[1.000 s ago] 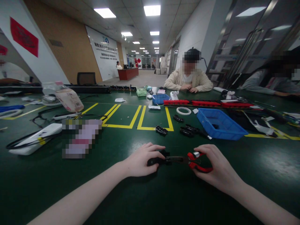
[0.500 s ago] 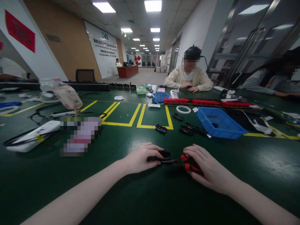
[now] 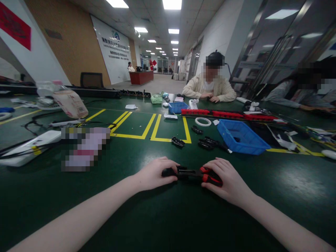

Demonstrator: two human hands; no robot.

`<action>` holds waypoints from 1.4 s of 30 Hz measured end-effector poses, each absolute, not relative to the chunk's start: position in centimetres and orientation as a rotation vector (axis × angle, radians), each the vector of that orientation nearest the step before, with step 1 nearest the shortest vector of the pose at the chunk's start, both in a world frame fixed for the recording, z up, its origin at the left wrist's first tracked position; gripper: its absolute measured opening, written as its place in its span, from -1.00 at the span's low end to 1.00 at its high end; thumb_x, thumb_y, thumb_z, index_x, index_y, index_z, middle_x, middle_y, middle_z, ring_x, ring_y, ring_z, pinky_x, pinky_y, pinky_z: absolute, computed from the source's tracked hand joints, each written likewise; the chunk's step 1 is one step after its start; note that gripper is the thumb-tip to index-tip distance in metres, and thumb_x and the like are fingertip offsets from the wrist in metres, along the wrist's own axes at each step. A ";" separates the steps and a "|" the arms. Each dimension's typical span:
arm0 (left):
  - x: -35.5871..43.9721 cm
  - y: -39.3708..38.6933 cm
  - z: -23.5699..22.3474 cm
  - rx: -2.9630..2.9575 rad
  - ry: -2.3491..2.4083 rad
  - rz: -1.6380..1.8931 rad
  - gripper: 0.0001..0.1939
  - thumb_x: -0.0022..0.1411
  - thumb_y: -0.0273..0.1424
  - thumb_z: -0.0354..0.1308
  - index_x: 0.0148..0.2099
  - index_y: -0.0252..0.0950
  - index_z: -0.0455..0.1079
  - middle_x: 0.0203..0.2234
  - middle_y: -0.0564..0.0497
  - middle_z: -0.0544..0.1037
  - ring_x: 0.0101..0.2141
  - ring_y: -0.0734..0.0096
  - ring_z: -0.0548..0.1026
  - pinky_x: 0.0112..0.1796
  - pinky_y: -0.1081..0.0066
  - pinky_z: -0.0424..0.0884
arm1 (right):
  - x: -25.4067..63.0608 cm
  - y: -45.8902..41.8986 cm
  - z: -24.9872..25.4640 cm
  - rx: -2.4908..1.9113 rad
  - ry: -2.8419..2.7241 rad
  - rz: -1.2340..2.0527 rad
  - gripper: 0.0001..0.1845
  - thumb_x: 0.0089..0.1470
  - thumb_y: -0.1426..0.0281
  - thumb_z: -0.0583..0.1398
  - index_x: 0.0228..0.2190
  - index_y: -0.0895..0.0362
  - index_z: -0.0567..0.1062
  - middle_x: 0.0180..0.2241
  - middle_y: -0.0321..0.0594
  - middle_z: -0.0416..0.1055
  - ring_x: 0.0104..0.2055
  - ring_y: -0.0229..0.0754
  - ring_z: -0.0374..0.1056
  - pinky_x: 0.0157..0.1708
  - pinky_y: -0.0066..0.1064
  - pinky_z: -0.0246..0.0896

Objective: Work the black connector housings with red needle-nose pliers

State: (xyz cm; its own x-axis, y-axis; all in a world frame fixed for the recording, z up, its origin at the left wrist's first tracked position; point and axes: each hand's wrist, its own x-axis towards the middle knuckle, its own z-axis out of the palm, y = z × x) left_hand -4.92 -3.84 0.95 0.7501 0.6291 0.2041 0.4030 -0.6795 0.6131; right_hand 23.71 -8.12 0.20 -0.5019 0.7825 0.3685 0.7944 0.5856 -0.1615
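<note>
In the middle of the table, close in front of me, my left hand grips a small black plastic part between thumb and fingers. My right hand is wrapped round the red-and-black handles of a pair of pliers. The dark jaws point left and meet the black part; whether they bite on it I cannot tell. Beyond the hands lie several similar black parts, and more of them rest beside a blue bin.
The green table carries yellow tape lines. At left are a bottle, a white device with a black cable and a blurred-out phone-like item. Red strips and a white ring lie farther back. A person sits opposite.
The plier jaws have come level and lie closer against the black part, and the handles have drawn slightly left and up. The whole view has shifted a little.
</note>
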 end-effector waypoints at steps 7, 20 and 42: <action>-4.8 -3.9 1.4 2.377 0.778 0.530 -0.93 0.22 -0.46 0.22 -0.23 -0.26 0.38 -0.03 0.05 0.50 -0.11 0.33 0.42 -0.11 0.33 0.35 | 23.6 -8.4 0.1 -1.239 -2.432 -0.063 -0.52 0.09 0.14 0.19 -0.01 0.10 0.38 -0.11 -0.04 0.43 -0.13 -0.05 0.37 -0.20 -0.20 0.36; -4.9 -3.7 1.1 2.417 0.704 0.542 -0.93 0.26 -0.47 0.18 -0.19 -0.26 0.41 -0.04 0.01 0.50 -0.07 0.31 0.42 -0.06 0.27 0.32 | 23.4 -8.4 0.0 -1.222 -2.461 -0.074 -0.64 0.13 0.17 0.17 -0.10 0.11 0.40 -0.16 -0.07 0.42 -0.18 -0.08 0.34 -0.23 -0.21 0.34; -4.5 -3.9 1.1 2.562 0.777 0.520 -0.61 0.21 -0.42 0.23 0.09 -0.18 0.32 -0.03 -0.02 0.40 -0.05 0.25 0.38 -0.04 0.25 0.31 | 23.5 -8.4 0.2 -1.226 -2.484 -0.059 -0.64 0.11 0.18 0.18 -0.10 0.11 0.40 -0.15 -0.07 0.42 -0.16 -0.07 0.34 -0.21 -0.20 0.32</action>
State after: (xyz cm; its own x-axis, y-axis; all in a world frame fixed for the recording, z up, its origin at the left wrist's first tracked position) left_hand -4.50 -3.89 1.13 0.7750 0.5893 0.2282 0.4357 -0.7598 0.4826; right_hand 23.54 -8.35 0.16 -0.5537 0.7587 0.3432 0.7742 0.6208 -0.1233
